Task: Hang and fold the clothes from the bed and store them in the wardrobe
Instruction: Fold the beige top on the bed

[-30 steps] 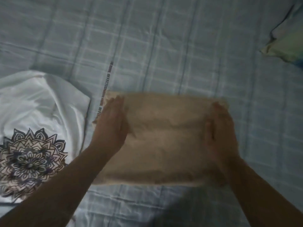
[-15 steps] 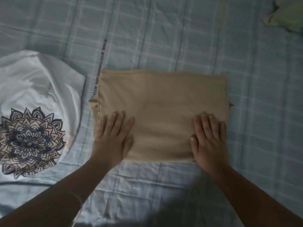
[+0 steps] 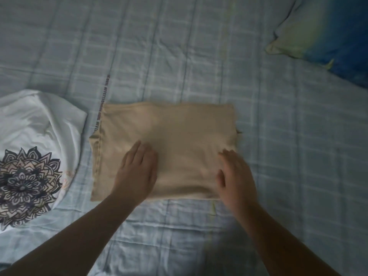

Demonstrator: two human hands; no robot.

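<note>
Fold is down. 1 s back both hands swing the beige top over, all blurred. 0.5 s back they press flat on its near edge. Now the beige top [image 3: 179, 132] lies as 1 tidy rectangle on the bed [image 3: 199, 46], approx. mid-view, w/ only a small tab of cloth poking out at its right side.

The left hand [image 3: 137, 172] has slid from the near left corner toward the middle. It lies flat on the cloth, fingers straight, gripping nothing. The right hand [image 3: 236, 176] is blurred at the near right corner, fingers extended & loose, holding nothing. Whether it touches the fabric can't be told. It reads as a smoothing pass, not a new fold.

For the task, this piece looks done, or needs 1 more halving at most. Then it can go to the wardrobe, which isn't in view. The white T-shirt [image 3: 39, 126] w/ the flower print lies spread just left of it, not touching and unfolded, so probably next. A pillow [image 3: 328, 36] sits top right, well apart.
</note>
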